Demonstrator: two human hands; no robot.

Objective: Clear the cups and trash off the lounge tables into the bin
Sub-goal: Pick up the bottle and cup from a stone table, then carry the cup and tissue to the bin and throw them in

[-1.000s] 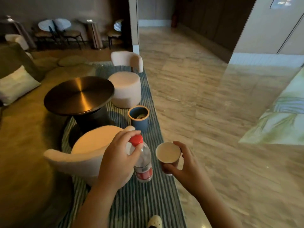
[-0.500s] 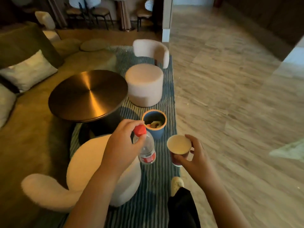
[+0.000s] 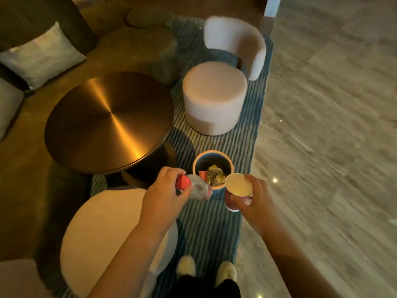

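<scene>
A small blue bin (image 3: 214, 154) with a pale rim stands on the striped rug, with crumpled trash and a red cup inside. My left hand (image 3: 163, 195) grips a clear plastic bottle (image 3: 198, 189) with a red cap near its neck, tilted, its body reaching over the bin's near rim. My right hand (image 3: 254, 200) holds a red paper cup (image 3: 238, 186), its pale inside showing, just right of the bin's rim. Both hands hover above the floor, close in front of the bin.
A round brass-coloured table (image 3: 109, 121) stands left of the bin. A white chair (image 3: 214, 97) sits beyond the bin, another white chair (image 3: 107, 233) under my left arm. A sofa with a cushion (image 3: 40, 54) lies far left. Marble floor (image 3: 322, 125) spreads to the right.
I have stepped closer and the view has tipped down, so the bin now lies right under my hands. The bottle has tilted from upright toward the bin. Cup still held.
</scene>
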